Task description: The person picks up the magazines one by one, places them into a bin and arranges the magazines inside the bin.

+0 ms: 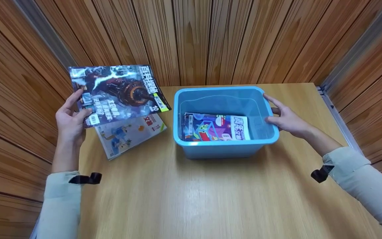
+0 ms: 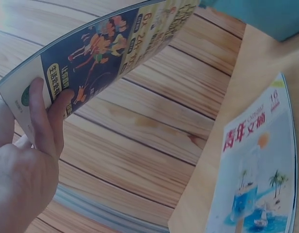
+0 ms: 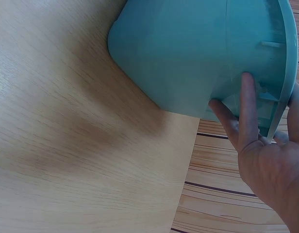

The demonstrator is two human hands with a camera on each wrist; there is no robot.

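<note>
- Left hand (image 1: pixel 69 120) pinched a dark, glossy magazine (image 1: pixel 116 91) above the desk's (image 1: pixel 191 192) left edge.
- Right hand (image 1: pixel 285 118) gripped the blue bin's (image 1: pixel 225 146) right rim.

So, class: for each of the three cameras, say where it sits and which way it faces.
Head: looks down at the table; both sleeves, left hand, right hand show.
Left wrist: looks past the fingers at the dark magazine.
Right wrist: looks along the blue bin; fingers on its wall.
Head and left wrist share the pale magazine.
</note>
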